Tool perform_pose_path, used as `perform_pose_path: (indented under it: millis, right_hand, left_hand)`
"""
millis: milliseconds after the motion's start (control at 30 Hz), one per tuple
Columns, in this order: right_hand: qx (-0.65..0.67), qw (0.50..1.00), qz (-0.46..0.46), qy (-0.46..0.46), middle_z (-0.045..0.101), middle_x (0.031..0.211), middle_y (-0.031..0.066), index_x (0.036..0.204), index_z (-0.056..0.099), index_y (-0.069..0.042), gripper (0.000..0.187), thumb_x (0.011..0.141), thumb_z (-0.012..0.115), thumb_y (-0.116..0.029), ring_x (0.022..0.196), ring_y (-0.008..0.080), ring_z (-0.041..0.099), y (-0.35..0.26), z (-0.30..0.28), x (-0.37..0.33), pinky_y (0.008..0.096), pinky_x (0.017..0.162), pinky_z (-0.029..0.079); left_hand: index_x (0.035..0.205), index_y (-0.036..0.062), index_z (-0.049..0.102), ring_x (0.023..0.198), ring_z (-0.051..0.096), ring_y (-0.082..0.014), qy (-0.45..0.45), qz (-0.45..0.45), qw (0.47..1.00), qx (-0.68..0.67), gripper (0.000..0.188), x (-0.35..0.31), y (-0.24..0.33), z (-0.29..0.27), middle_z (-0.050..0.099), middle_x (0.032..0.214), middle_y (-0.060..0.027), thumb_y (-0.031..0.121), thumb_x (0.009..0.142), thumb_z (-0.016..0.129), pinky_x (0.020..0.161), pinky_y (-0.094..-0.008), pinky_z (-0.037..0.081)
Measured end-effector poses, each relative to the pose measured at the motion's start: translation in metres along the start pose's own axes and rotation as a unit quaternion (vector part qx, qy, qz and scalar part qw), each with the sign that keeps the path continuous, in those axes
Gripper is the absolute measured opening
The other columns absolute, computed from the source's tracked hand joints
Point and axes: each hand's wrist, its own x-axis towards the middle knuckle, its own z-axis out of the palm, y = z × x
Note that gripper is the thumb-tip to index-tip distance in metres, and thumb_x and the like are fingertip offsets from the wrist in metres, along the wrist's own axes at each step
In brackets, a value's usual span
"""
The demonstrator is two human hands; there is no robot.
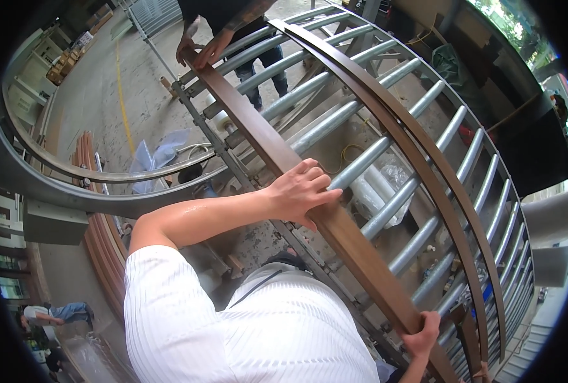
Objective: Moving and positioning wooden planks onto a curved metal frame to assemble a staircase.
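Note:
A long brown rectangular beam (360, 255) runs diagonally over a row of metal rollers. My left hand (303, 190) lies across its middle, with the fingers bent over the far edge. Lower down, at the right, my right hand (421, 334) grips the same beam by its side, and its fingertips are partly hidden. At the beam's far end, a co-worker's two hands (202, 52) hold it. Two thinner brown strips (418, 150) lie across the rollers (360, 163), to the right of the beam.
A metal rail (210, 131) edges the rollers on the left. Brown lengths (102, 255) are stacked on the floor, near clear plastic wrap (159, 153). More plastic (386, 191) shows beneath the rollers. Another hand (482, 372) appears by the strips' near end. Someone bends over (51, 316) at the lower left.

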Motion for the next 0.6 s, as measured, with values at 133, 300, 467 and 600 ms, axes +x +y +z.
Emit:
perform_pose_path:
  millis: [133, 300, 467, 600]
  right_hand:
    - [-0.005, 0.999, 0.019, 0.030, 0.055, 0.094, 0.0122, 0.100, 0.060, -0.006, 0.072, 0.044, 0.104, -0.018, 0.086, 0.0364, 0.058, -0.013, 0.021, -0.024, 0.0451, 0.076, 0.049]
    - [-0.016, 0.994, 0.033, 0.101, 0.063, 0.107, 0.0139, 0.106, 0.061, -0.009, 0.074, 0.047, 0.103, -0.024, 0.106, 0.0399, 0.063, -0.015, 0.032, -0.032, 0.0496, 0.089, 0.052]
    - [-0.010, 0.996, 0.063, 0.058, 0.068, 0.126, 0.0141, 0.118, 0.062, -0.007, 0.079, 0.052, 0.103, -0.021, 0.116, 0.0410, 0.063, 0.000, 0.041, -0.048, 0.0494, 0.098, 0.051]
    - [-0.022, 0.994, 0.059, 0.093, 0.068, 0.133, 0.0152, 0.130, 0.063, -0.008, 0.083, 0.057, 0.100, -0.023, 0.121, 0.0421, 0.063, 0.023, 0.058, -0.061, 0.0524, 0.112, 0.043]
  left_hand:
    - [0.133, 0.0149, 0.062, 0.125, 0.058, -0.0294, -0.007, -0.016, 1.000, -0.003, 0.094, -0.015, 0.003, 0.009, 0.061, 0.123, -0.0077, 0.058, 0.058, 0.097, 0.117, -0.0526, 0.037]
    - [0.122, 0.0151, 0.066, 0.122, 0.060, -0.0271, -0.013, -0.011, 1.000, -0.022, 0.079, -0.019, -0.001, 0.026, 0.064, 0.121, -0.0055, 0.053, 0.061, 0.097, 0.112, -0.0468, 0.043]
    - [0.118, 0.0140, 0.065, 0.114, 0.061, -0.0270, -0.054, -0.006, 0.998, -0.017, 0.077, -0.004, 0.004, 0.020, 0.064, 0.116, -0.0055, 0.054, 0.060, 0.097, 0.106, -0.0448, 0.047]
    - [0.116, 0.0133, 0.064, 0.112, 0.061, -0.0274, -0.037, 0.002, 0.999, -0.018, 0.077, -0.001, 0.001, 0.032, 0.064, 0.114, -0.0058, 0.055, 0.060, 0.097, 0.105, -0.0450, 0.046]
